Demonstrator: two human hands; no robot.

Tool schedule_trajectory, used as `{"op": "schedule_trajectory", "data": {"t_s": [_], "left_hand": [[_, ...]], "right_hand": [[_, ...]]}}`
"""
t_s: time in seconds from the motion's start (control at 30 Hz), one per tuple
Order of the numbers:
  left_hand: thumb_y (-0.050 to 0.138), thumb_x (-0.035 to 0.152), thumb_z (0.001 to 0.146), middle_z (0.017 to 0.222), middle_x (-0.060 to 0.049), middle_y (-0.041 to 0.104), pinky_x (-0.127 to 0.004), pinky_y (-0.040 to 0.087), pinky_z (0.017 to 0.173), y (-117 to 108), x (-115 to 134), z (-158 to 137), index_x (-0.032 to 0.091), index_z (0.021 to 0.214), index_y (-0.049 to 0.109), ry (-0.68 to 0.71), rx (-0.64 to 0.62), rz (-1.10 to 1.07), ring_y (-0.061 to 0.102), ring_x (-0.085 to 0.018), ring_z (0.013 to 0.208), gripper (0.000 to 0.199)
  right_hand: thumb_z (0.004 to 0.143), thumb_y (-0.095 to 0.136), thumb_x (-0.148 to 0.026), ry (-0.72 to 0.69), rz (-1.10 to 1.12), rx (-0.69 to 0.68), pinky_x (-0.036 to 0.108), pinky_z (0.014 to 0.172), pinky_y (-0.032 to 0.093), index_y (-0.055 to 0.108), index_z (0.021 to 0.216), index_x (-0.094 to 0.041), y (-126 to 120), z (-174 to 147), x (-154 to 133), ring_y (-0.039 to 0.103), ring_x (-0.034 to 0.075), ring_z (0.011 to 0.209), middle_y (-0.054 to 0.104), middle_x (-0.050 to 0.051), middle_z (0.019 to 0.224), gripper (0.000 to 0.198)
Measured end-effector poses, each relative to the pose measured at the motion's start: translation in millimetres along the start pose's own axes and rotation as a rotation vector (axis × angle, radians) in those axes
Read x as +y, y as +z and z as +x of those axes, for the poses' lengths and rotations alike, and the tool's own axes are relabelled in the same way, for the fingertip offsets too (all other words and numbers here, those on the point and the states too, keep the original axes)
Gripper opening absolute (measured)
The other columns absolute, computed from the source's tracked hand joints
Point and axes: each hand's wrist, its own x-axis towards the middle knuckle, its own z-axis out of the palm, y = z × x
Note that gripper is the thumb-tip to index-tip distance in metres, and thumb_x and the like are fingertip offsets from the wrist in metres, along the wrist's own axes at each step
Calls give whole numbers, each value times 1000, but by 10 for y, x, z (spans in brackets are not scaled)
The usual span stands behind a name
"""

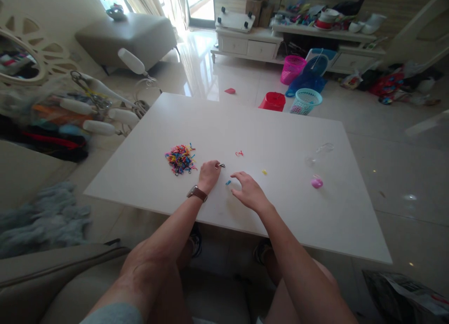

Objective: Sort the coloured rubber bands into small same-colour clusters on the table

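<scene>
My left hand (209, 174), with a brown-strapped watch at the wrist, rests on the white table (206, 122). Its fingers are closed on a small black loop that looks like a rubber band (222, 165). To its left lies a pile of multicoloured small bands (180, 160). My right hand (248, 191) is open, thumb and forefinger apart, just right of a little blue band bundle (228, 182) on the tabletop. Beyond the hands lie red bands (239, 153), and a yellow bit (264, 172) sits farther right.
Toward the table's right side are a pink rounded object (317, 183) and a clear plastic piece (325, 147). Past the far edge stand a red bin (273, 100) and a light-blue basket (306, 100). A lamp with white shades (101, 127) is off the left edge.
</scene>
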Motion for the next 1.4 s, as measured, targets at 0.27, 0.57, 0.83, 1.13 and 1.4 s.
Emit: {"op": "schedule_trajectory", "data": {"t_s": [0.27,0.57,0.83,1.13,1.4], "left_hand": [[56,28,88,84,-9,76,-26,53,61,-544,-7,38,14,91,72,-114,135,-488,71,-16,63,21],[55,25,80,73,-3,69,-21,49,52,-1136,-292,-57,16,86,66,-149,458,-800,63,-12,56,15],[56,24,79,70,-2,67,-21,49,53,-1233,-453,-163,16,83,67,-157,447,-796,65,-13,61,14],[56,23,80,68,-1,68,-23,51,57,-1176,-421,-133,18,83,69,-120,410,-792,65,-14,61,15],[56,22,79,66,-1,66,-23,50,53,-1123,-290,-166,18,82,68,-86,373,-806,64,-14,58,13]], "right_hand": [[87,62,-17,36,-42,-97,36,110,44,60,132,-15,296,217,-130,58,23,124,62,12,135,45],[89,60,-23,19,-119,-183,38,110,45,53,142,-18,1007,589,-414,54,25,131,55,12,145,54],[89,58,-25,37,-197,-127,51,121,33,45,151,-18,1438,844,-590,26,30,151,30,12,166,64],[88,53,-26,61,-181,-49,47,119,37,39,155,-14,1507,888,-560,31,28,147,41,12,160,70],[85,54,-25,95,-169,105,44,119,36,44,152,-13,1221,930,-263,37,29,144,42,13,159,68]]}}
